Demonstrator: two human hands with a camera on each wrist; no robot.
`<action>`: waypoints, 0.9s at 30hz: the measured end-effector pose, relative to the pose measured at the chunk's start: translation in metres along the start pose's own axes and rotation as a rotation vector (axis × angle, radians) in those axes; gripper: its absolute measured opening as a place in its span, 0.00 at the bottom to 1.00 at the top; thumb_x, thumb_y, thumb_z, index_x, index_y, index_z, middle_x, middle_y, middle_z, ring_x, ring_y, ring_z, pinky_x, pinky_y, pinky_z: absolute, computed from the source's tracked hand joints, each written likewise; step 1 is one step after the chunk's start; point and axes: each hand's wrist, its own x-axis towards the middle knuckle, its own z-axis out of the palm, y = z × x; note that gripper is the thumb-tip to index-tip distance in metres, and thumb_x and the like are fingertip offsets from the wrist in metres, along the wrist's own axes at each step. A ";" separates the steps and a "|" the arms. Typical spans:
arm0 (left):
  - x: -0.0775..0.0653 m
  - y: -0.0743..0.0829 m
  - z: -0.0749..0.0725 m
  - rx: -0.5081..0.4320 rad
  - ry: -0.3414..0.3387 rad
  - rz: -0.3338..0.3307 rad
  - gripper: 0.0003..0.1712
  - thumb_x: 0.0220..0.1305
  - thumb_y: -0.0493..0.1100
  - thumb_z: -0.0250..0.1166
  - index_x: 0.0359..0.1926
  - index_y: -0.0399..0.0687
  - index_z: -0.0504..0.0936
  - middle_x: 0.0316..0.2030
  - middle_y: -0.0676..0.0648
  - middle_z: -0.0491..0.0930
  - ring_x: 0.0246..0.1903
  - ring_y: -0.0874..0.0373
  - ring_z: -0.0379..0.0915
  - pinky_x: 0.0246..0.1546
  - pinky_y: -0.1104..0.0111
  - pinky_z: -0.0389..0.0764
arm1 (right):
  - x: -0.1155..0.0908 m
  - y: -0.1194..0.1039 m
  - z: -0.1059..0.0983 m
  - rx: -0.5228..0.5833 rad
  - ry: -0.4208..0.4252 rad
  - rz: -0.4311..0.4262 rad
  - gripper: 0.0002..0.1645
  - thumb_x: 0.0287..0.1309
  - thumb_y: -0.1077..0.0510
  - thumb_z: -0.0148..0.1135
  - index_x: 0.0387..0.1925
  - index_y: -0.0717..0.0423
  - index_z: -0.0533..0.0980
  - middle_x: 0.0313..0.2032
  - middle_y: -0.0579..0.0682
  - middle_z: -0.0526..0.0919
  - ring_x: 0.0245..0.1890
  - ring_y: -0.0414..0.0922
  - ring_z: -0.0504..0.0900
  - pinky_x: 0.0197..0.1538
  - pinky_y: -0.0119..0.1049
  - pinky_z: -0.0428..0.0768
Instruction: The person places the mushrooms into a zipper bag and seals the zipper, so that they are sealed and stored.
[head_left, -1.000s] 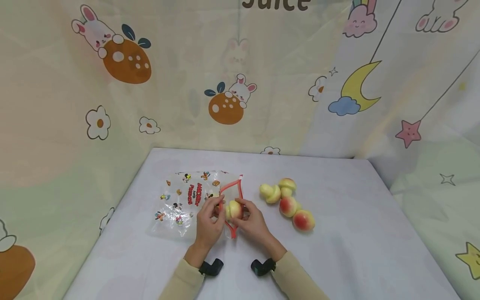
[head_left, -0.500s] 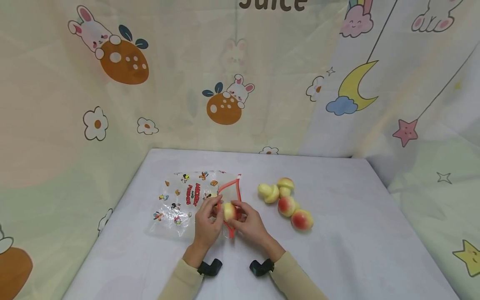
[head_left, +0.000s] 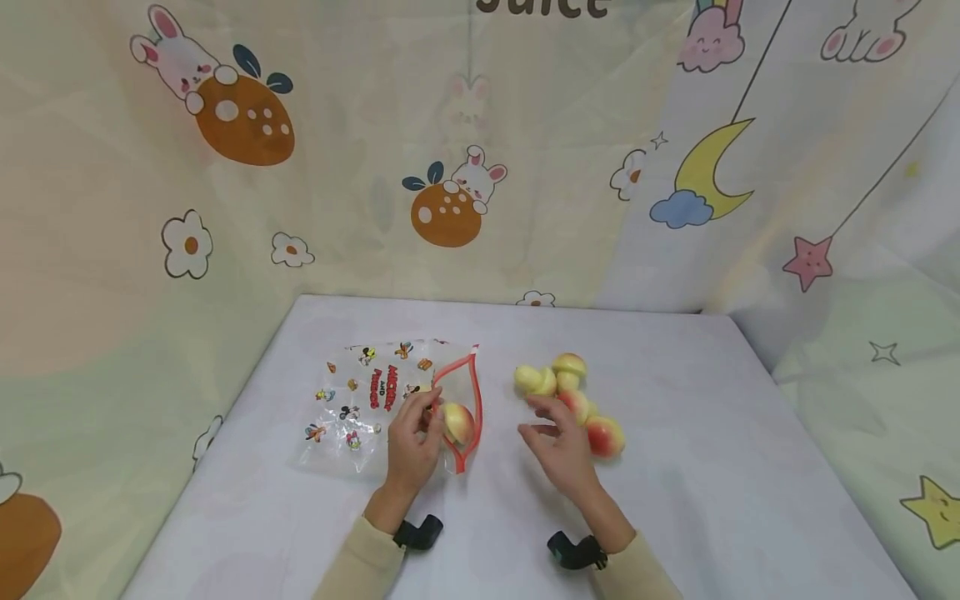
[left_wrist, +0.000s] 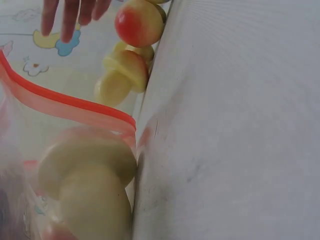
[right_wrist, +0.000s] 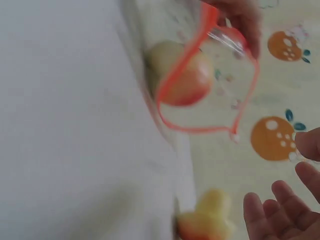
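A clear zip bag (head_left: 337, 450) with a red-orange zip edge and cartoon prints lies on the table, its mouth spread towards the right. My left hand (head_left: 411, 446) pinches the upper edge of that mouth. Just inside the opening lies a toy mushroom (head_left: 459, 423) with a pale stem and red-yellow cap, seen through the plastic in the left wrist view. To the right, my right hand (head_left: 566, 454) holds nothing, its fingers spread and lightly bent. Close to its fingertips are several more toy mushrooms: one pale (head_left: 534, 381), one upright (head_left: 570, 368), and a red-capped one (head_left: 606, 437) nearest me.
A white cloth covers the table (head_left: 697, 450). A printed curtain (head_left: 360, 192) with rabbits, oranges and flowers hangs behind the table and along its sides. A black wrist camera (head_left: 576, 552) sits on each wrist.
My right hand has let go of the toy mushroom, now in the bag's mouth, and has moved right to the loose mushrooms. My left hand stays at the bag's edge.
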 end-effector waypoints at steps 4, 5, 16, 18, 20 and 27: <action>0.000 -0.006 0.000 0.006 -0.008 -0.001 0.18 0.63 0.30 0.61 0.55 0.40 0.80 0.41 0.43 0.80 0.28 0.61 0.69 0.28 0.78 0.76 | -0.001 0.007 -0.030 -0.019 0.103 -0.053 0.21 0.50 0.76 0.66 0.49 0.67 0.77 0.45 0.61 0.81 0.41 0.49 0.76 0.42 0.30 0.82; 0.000 -0.007 0.000 0.005 -0.008 0.001 0.18 0.63 0.31 0.61 0.55 0.41 0.80 0.41 0.44 0.80 0.28 0.61 0.69 0.28 0.78 0.76 | -0.001 0.011 -0.036 -0.021 0.132 -0.039 0.20 0.51 0.75 0.65 0.49 0.68 0.78 0.45 0.61 0.81 0.40 0.48 0.76 0.41 0.27 0.80; -0.003 -0.007 0.000 0.000 0.001 -0.026 0.18 0.65 0.33 0.61 0.55 0.45 0.80 0.42 0.48 0.80 0.29 0.62 0.69 0.28 0.77 0.76 | -0.006 0.080 -0.084 -0.152 0.319 0.229 0.19 0.58 0.63 0.66 0.52 0.59 0.79 0.50 0.54 0.82 0.46 0.45 0.72 0.47 0.26 0.74; -0.003 -0.008 0.000 0.004 0.009 -0.024 0.19 0.63 0.32 0.62 0.55 0.44 0.80 0.41 0.46 0.81 0.28 0.61 0.68 0.27 0.79 0.75 | -0.009 0.085 -0.087 -0.158 0.269 0.281 0.22 0.58 0.60 0.67 0.54 0.59 0.77 0.53 0.54 0.80 0.49 0.47 0.71 0.51 0.31 0.74; -0.003 -0.007 0.000 0.008 0.017 -0.029 0.19 0.62 0.30 0.62 0.55 0.42 0.80 0.41 0.44 0.81 0.28 0.60 0.68 0.28 0.81 0.74 | -0.012 0.089 -0.087 -0.151 0.211 0.318 0.25 0.59 0.58 0.67 0.57 0.59 0.75 0.56 0.55 0.77 0.53 0.49 0.70 0.56 0.38 0.73; 0.004 0.018 -0.004 0.003 0.028 -0.025 0.19 0.58 0.23 0.60 0.51 0.33 0.80 0.38 0.36 0.79 0.26 0.57 0.68 0.24 0.73 0.77 | -0.018 0.095 -0.085 -0.226 0.027 0.377 0.37 0.57 0.49 0.69 0.64 0.57 0.68 0.62 0.58 0.69 0.58 0.53 0.67 0.59 0.50 0.71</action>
